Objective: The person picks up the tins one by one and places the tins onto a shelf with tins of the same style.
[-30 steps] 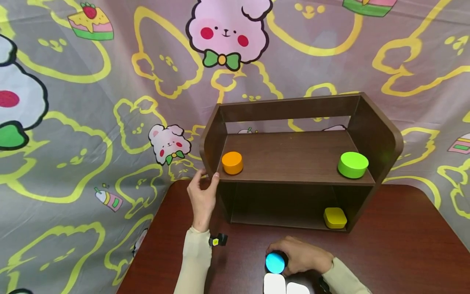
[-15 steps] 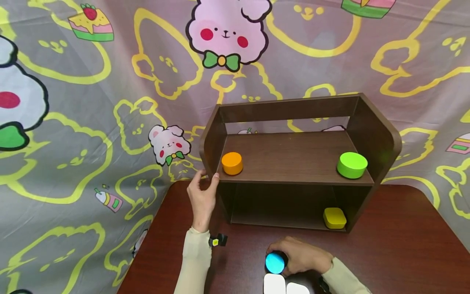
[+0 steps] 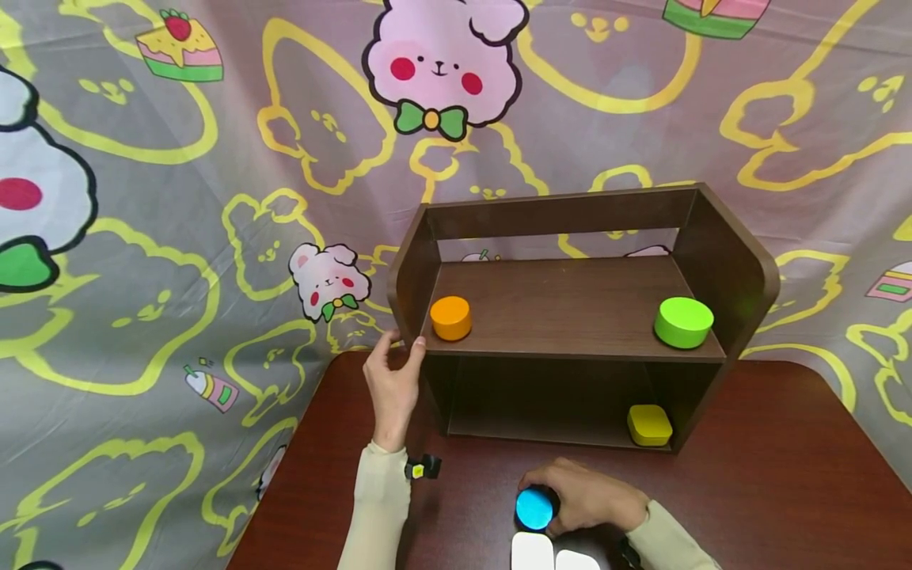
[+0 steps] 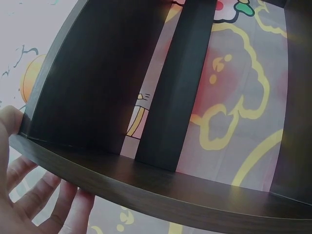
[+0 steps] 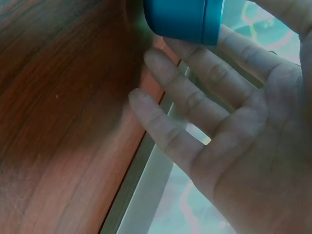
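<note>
One blue cylinder (image 3: 533, 509) is held between the thumb and fingers of one right hand (image 3: 587, 497), in front of the shelf at the near middle of the table (image 3: 784, 483); whether its base touches the wood, I cannot tell. Two white blocks (image 3: 532, 552) lie just on its near side, both cut off by the bottom edge of the head view. One left hand (image 3: 392, 388) grips the left side panel (image 3: 413, 277) of the single brown two-level shelf (image 3: 563, 301), thumb on one side and fingers on the other. Three more pieces stand on that shelf: one orange cylinder (image 3: 450, 318) at the left of the upper level, one green cylinder (image 3: 684, 323) at its right, and one yellow block (image 3: 649, 425) at the right of the lower level. Patterned cloth (image 3: 171, 178) hangs on the far and left sides.
</note>
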Tool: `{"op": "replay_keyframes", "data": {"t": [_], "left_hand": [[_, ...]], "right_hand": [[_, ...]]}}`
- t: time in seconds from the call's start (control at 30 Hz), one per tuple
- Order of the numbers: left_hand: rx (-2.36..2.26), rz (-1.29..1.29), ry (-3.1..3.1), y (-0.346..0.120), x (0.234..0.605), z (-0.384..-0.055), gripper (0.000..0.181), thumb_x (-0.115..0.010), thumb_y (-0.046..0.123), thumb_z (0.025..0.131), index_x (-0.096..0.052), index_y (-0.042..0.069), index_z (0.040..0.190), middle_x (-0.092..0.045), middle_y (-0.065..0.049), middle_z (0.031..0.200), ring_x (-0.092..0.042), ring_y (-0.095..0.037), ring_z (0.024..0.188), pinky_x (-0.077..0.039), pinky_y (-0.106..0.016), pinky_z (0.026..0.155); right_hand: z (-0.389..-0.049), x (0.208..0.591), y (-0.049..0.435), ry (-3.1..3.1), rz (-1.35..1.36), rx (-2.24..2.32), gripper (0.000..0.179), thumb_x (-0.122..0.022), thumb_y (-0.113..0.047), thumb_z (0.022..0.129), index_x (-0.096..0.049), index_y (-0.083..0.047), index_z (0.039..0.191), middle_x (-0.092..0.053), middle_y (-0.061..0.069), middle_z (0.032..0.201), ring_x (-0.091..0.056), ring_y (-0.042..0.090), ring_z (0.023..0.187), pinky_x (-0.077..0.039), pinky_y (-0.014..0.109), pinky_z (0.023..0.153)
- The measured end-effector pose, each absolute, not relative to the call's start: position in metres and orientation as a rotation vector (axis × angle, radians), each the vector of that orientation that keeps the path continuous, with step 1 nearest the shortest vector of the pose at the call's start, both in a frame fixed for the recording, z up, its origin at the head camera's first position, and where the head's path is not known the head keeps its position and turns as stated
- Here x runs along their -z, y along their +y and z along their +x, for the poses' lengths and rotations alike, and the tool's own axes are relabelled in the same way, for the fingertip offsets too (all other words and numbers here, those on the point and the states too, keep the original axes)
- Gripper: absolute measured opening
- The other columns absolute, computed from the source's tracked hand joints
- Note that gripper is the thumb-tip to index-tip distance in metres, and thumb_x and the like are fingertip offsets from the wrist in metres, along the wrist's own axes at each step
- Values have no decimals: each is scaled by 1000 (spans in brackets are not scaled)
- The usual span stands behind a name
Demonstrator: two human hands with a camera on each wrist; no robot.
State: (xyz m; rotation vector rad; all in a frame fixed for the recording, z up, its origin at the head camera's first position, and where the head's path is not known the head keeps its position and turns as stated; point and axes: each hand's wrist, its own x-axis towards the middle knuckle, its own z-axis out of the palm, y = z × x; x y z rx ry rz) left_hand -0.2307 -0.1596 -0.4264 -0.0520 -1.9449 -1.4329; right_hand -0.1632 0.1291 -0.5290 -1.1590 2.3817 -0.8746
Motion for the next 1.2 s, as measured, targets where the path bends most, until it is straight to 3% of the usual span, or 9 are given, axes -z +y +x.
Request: {"op": "replay_keyframes", "data": {"t": [0.47,1.2], "left_hand": [[1435,-61,-1958,-162,430,-230,20,-80,21,92,-75,7,104,-76,-13,98,-64,-25,91,-45,-24,85],[1432,-70,-1951,-162,429,-232,19,-80,20,91,-74,6,103,-76,-14,99,-65,-26,94,-45,-31,89]], "right_hand": [[-164,514,134,2400,-1145,904,55,-94,-18,72,-70,-20,121,-72,-16,116,-61,-3,100,-54,25,86],[-158,479,139,2454,-1238,878,51,-91,-22,76,-68,-24,121,-71,-16,116,-60,-3,100,-54,26,87]]}}
